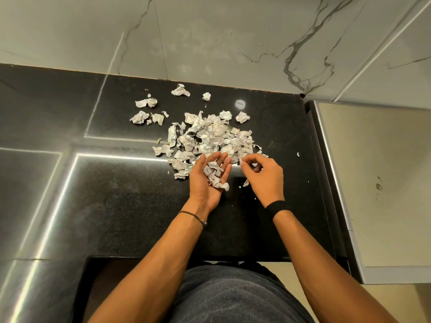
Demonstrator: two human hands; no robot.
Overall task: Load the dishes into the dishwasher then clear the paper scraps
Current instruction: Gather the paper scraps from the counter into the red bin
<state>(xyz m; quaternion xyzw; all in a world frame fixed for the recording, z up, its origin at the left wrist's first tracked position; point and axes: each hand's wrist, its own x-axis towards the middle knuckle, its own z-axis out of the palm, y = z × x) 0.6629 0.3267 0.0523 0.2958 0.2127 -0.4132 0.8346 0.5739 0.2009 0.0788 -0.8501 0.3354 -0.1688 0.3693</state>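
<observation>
A heap of crumpled white paper scraps (pixel 210 136) lies on the black stone counter (pixel 116 194). More loose scraps (pixel 145 103) are scattered toward the back wall. My left hand (pixel 205 180) rests palm up at the heap's near edge, cupping a small pile of scraps (pixel 214 176). Just right of it, my right hand (pixel 263 176) hovers with fingers pinched over the heap's right edge; a small bit of paper seems to be between its fingertips. No dishes or dishwasher are in view.
A marble-patterned wall (pixel 210 38) rises behind the counter. A beige appliance or cabinet top (pixel 377 183) stands at the right, past the counter's edge. Tiny paper crumbs (pixel 298 154) dot the counter near my right hand.
</observation>
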